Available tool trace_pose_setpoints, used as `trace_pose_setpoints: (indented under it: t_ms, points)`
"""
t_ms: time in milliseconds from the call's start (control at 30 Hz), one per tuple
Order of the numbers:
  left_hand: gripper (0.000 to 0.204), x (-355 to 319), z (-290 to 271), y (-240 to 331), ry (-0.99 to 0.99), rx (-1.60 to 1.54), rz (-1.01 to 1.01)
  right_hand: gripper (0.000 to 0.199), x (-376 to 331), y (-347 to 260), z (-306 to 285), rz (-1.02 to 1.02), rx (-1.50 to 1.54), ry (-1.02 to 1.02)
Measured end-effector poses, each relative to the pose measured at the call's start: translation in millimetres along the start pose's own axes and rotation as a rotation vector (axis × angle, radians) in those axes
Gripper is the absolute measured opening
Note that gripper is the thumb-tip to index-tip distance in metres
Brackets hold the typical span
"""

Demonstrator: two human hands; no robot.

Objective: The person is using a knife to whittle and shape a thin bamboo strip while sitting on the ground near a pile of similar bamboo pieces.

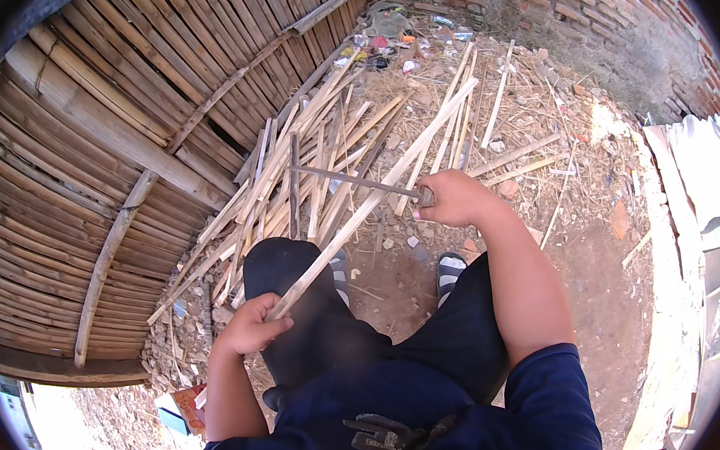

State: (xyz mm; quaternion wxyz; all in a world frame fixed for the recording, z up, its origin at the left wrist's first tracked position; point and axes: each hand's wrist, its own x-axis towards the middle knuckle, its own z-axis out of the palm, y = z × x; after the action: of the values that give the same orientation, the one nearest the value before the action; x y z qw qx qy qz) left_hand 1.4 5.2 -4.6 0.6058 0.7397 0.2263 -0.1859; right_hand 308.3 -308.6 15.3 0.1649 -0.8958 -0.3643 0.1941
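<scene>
A long pale wooden strip (335, 244) slants from my left hand (252, 325) up and away toward the upper right, passing over my left knee. My left fingers are closed around its near end. My right hand (453, 200), out in front of me, grips the handle of a long knife (338, 176) with a narrow dark blade. The blade points left and crosses the strip a little beyond its middle; whether it touches the wood I cannot tell.
A pile of similar strips (274, 186) lies on the ground ahead and left. Beside it rises a bamboo slat wall (86, 153). A brick wall (562, 17) stands at the back, with litter (380, 45) near its foot. My sandalled feet (451, 270) rest on dirt.
</scene>
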Motion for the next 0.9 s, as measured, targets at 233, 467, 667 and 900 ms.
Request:
trace_pose_setpoints:
  t_ms: [233, 467, 667, 900]
  points:
    - [0.013, -3.4, -1.3, -0.9, 0.025, 0.035, 0.000, 0.062, 5.9, 14.0, -7.5, -0.061, 0.117, -0.039]
    - [0.013, -0.6, 1.8, 3.7, 0.010, 0.038, -0.014, 0.069, 0.2, 70.3, -17.5, 0.290, 0.264, 0.364]
    - [0.013, -0.1, -0.1, -0.5, 0.004, -0.004, -0.013, 0.060, 1.4, 35.6, -4.5, 0.041, 0.109, 0.163]
    - [0.013, -3.8, -0.4, 1.3, 0.028, 0.035, -0.023, 0.059, 3.2, -11.0, 5.8, -0.163, 0.006, -0.075]
